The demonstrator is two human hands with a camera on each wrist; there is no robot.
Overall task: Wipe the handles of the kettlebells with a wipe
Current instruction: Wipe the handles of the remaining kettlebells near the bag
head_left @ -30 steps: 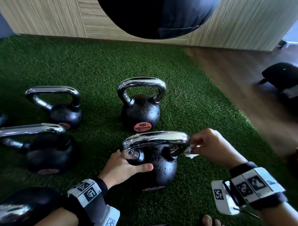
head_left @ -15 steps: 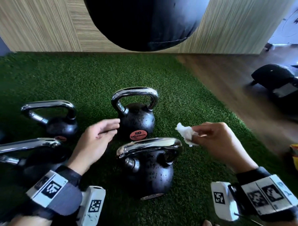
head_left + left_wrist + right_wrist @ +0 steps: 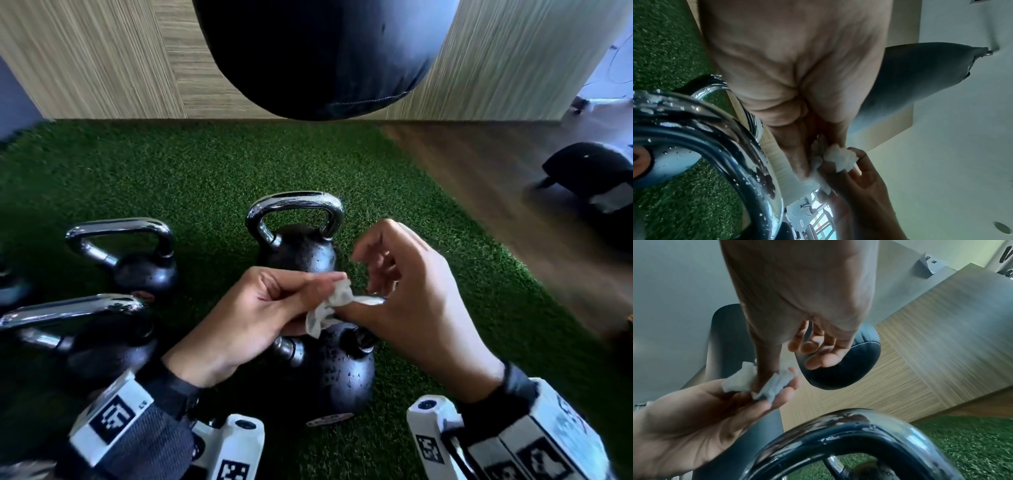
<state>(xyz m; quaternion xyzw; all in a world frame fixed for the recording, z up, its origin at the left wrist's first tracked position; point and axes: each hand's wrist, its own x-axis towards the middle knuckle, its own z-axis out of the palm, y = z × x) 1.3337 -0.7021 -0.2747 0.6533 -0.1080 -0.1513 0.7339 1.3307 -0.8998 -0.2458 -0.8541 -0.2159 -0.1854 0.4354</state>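
A: While both hands meet above the near kettlebell (image 3: 325, 370), who has the wipe (image 3: 329, 308)?

B: The left hand (image 3: 253, 315) pinches it; the right hand (image 3: 411, 294) pinches its other end, other fingers loose. Spread it flat, then rub the next shiny handle (image 3: 296, 202).

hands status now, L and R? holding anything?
Left hand: pinching the wipe, above the nearest kettlebell.
Right hand: also pinching the wipe with thumb and forefinger; other fingers loosely spread.
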